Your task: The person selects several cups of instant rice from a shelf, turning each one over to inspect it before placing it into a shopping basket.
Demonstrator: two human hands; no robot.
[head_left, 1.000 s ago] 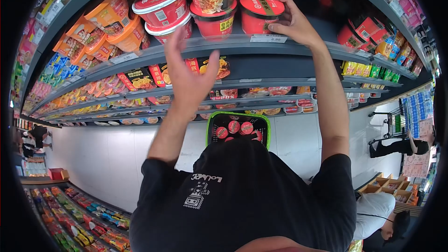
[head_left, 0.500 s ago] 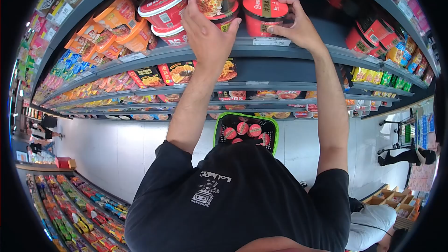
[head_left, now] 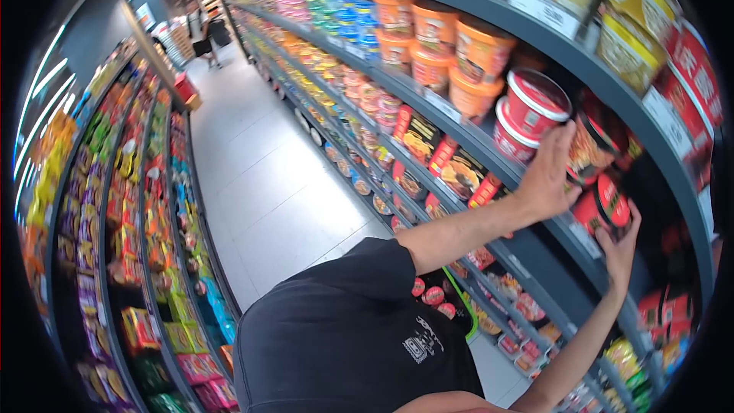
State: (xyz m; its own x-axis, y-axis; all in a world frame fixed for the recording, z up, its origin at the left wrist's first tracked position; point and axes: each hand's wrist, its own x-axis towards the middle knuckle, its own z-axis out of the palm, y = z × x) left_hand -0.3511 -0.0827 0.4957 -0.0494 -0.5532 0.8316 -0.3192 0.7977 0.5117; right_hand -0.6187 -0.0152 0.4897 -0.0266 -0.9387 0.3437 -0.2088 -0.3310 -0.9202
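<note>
The view has swung from the shelf front to look down the aisle (head_left: 264, 176) — and both hands are still up at the shelf (head_left: 478, 135)! Below, the green-rimmed basket (head_left: 469, 312) carries several red-lidded tubs. Up top, the left hand (head_left: 544, 187) is open, fingers spread against the stacked noodle bowls (head_left: 595, 141), with no clear grip. The right hand (head_left: 621, 252) stays curled partway round the red tub (head_left: 604, 205) — thumb and fingers on it, beside that stack, at the shelf, outside the basket.
</note>
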